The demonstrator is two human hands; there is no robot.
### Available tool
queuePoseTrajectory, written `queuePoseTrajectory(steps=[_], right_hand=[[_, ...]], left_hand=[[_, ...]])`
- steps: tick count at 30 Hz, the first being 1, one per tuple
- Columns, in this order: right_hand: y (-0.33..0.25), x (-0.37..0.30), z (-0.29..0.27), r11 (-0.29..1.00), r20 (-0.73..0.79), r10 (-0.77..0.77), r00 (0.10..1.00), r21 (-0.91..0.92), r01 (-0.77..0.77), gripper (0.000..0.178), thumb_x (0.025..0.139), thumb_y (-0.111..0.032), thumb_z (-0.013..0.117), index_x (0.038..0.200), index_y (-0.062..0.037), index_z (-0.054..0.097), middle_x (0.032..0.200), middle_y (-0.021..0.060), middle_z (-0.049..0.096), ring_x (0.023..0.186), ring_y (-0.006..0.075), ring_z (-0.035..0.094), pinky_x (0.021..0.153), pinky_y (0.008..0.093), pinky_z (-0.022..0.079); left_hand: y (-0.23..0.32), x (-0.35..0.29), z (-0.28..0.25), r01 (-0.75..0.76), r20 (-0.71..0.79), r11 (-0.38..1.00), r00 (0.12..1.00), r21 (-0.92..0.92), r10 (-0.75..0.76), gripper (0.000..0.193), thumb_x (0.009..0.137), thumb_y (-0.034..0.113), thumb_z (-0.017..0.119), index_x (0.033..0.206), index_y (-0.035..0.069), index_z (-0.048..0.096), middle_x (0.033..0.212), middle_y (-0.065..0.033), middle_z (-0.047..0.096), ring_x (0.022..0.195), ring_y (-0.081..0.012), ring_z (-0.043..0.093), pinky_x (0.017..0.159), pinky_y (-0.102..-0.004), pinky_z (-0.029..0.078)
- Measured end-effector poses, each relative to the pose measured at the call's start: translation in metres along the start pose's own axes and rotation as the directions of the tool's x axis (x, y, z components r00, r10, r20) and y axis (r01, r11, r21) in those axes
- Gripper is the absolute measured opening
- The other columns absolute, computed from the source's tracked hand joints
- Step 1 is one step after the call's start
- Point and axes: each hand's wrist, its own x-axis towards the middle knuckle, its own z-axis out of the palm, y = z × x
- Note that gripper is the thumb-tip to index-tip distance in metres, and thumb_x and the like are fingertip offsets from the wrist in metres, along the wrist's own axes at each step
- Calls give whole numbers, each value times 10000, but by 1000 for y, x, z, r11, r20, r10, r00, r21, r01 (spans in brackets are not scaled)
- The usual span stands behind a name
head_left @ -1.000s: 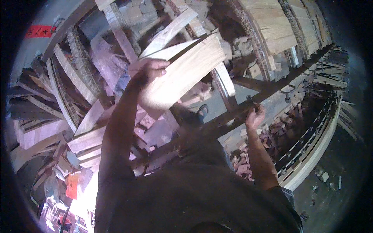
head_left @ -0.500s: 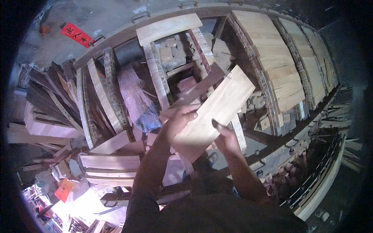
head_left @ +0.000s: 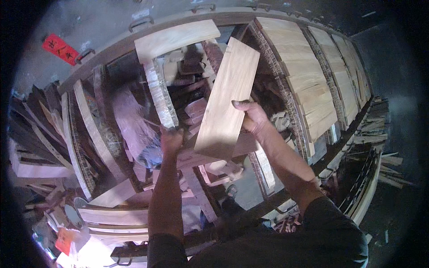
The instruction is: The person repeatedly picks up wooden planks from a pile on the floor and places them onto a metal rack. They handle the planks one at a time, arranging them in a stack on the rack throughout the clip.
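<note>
A pale rectangular wooden board [head_left: 229, 96] is held up, tilted, over the rack by my right hand [head_left: 254, 117]. The thumb lies on the board's face and the fingers go behind its right edge. My left hand [head_left: 171, 139] is off this board, fingers curled in beside a rail with a rough striped edge [head_left: 160, 91]. A crossing board [head_left: 190, 160] also meets that hand, and which of the two it grips is hidden. Another pale board [head_left: 176, 39] lies across the far ends of the rails.
Pale boards [head_left: 308, 91] cover the rails on the right. Offcuts [head_left: 194, 107] and clear plastic wrap [head_left: 132, 120] show between the rails. Dark planks [head_left: 38, 120] and stacked boards [head_left: 116, 219] are at the left. A metal handle [head_left: 142, 22] projects from the far beam.
My left hand has let go of the pale board and moved left to the rail. My right hand has raised the board and turned it more upright, while the view has shifted.
</note>
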Motion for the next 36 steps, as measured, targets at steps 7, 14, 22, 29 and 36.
queuePoseTrajectory(steps=[7,14,22,29,36], right_hand=[[-35,72,4,977,10,176,984,-126,-173,579,826,-81,744,1325,101,514,1192,207,661,1132,345,642,1038,481,488],[-83,127,60,801,-32,0,999,-599,-19,402,804,-35,745,1147,124,607,1068,197,698,950,281,708,910,420,561],[-56,198,119,-696,592,-322,739,-677,240,366,794,-82,663,1159,-63,656,1013,158,727,916,348,708,809,449,568],[6,245,39,-819,786,-7,618,-359,448,708,790,-42,672,1453,-42,426,1523,177,391,1401,393,377,1170,476,325],[17,265,44,-833,792,7,611,-334,442,776,797,-43,670,1505,-59,352,1538,232,332,1427,433,309,1169,577,270]], left_hand=[[34,56,-14,231,-107,963,970,138,-218,899,799,346,718,1466,-47,263,1204,-295,643,1141,-467,614,964,-507,498],[71,39,-21,272,-258,953,938,133,-232,866,817,398,682,1460,-32,292,1197,-303,607,1067,-475,629,908,-530,512],[66,43,-15,280,-324,955,916,97,-236,854,849,503,661,1412,-65,362,1177,-312,605,1041,-471,631,894,-534,510],[66,41,-13,194,-319,978,934,79,-160,815,864,535,644,1359,-66,406,1137,-296,618,1027,-475,627,853,-549,506],[60,47,-8,220,-354,969,920,109,-169,806,849,515,669,1343,-70,415,1170,-304,613,1065,-477,619,891,-537,505]])
